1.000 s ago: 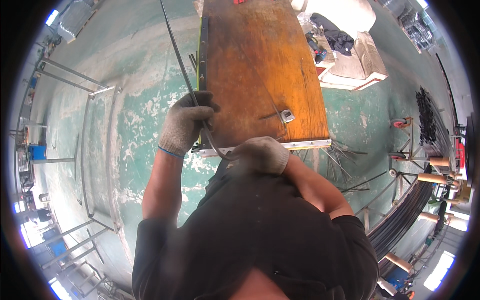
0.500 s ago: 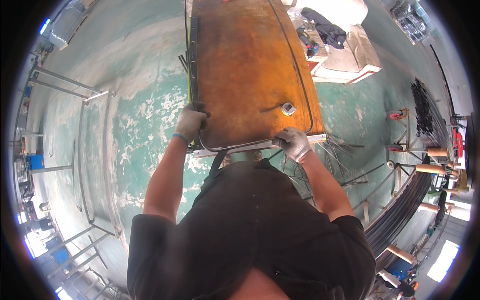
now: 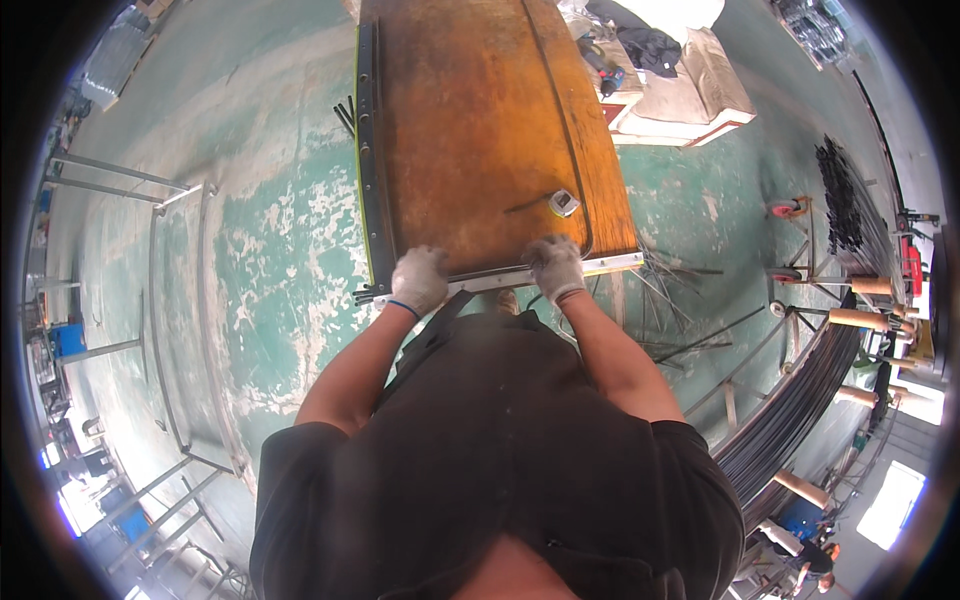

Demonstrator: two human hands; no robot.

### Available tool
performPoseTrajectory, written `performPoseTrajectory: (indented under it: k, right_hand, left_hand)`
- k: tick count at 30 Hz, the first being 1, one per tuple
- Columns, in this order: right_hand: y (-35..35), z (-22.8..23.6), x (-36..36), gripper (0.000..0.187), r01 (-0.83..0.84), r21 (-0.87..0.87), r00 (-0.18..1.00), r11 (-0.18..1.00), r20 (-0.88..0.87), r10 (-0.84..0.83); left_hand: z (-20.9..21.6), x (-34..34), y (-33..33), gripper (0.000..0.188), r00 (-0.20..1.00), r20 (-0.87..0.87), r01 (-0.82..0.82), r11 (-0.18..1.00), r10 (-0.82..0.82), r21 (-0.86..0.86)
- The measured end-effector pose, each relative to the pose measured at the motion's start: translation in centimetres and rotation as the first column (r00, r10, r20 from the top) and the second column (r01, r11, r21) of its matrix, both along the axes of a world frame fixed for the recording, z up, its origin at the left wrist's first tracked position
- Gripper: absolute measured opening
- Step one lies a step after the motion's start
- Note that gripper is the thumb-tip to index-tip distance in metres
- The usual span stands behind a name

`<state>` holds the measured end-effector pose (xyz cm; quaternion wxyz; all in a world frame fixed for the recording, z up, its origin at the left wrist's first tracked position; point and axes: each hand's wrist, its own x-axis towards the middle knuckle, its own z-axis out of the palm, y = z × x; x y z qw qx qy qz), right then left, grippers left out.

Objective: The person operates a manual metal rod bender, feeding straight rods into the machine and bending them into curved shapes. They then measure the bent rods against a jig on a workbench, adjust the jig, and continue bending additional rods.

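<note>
A long loop of thin dark rod [image 3: 571,140] with rounded corners lies on the rust-brown wooden tabletop [image 3: 470,120]. Both hands wear pale work gloves and are at the loop's near side, close to the table's front edge. My left hand [image 3: 420,278] is closed round the rod near its left corner. My right hand [image 3: 555,266] grips it near the right corner, its fingers curled over. Part of the rod is hidden beneath the gloves. Just beyond my right hand sits a tape measure [image 3: 564,203].
A pale metal strip [image 3: 500,281] edges the table's front, and a dark perforated rail [image 3: 365,150] its left side. Beige sofa [image 3: 680,100] at far right carries dark clothing and a power drill [image 3: 608,78]. Thin rods [image 3: 670,285] litter the floor; a rack of long rods [image 3: 800,410] stands right.
My left hand has moved from the table's left edge to the front edge. My right hand has moved inward, and the rod loop has shifted left on the tabletop.
</note>
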<state>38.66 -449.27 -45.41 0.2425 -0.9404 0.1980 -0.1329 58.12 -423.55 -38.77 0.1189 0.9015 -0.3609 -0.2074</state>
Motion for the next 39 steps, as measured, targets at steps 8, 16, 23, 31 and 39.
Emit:
performPoseTrajectory:
  k: [8,16,23,31,39]
  right_hand:
    - [-4.8,4.0,5.1,0.066,0.300,-0.205,0.900,0.932,-0.263,-0.348]
    - [-7.0,5.3,3.9,0.047,0.454,-0.030,0.859,0.890,-0.251,-0.447]
    - [-11.3,3.2,-1.3,0.057,0.687,-0.079,0.661,0.723,-0.347,-0.666]
    - [-12.0,3.0,-2.2,0.062,0.612,-0.098,0.708,0.785,-0.374,-0.599]
    - [-11.4,4.4,-2.3,0.058,0.615,-0.093,0.699,0.783,-0.396,-0.596]
  left_hand:
    - [-1.4,-2.4,1.7,0.025,0.984,0.021,0.174,0.980,-0.177,0.098]
    - [-1.1,-2.2,1.8,0.024,0.990,0.025,0.135,0.976,-0.141,0.173]
    - [-2.1,-2.8,1.8,0.031,0.993,0.039,0.104,0.984,-0.110,0.142]
    - [-0.8,-2.8,2.0,0.028,0.994,-0.003,0.107,0.982,-0.108,0.154]
    - [-3.7,-3.1,2.8,0.024,0.995,0.077,0.058,0.998,-0.059,0.021]
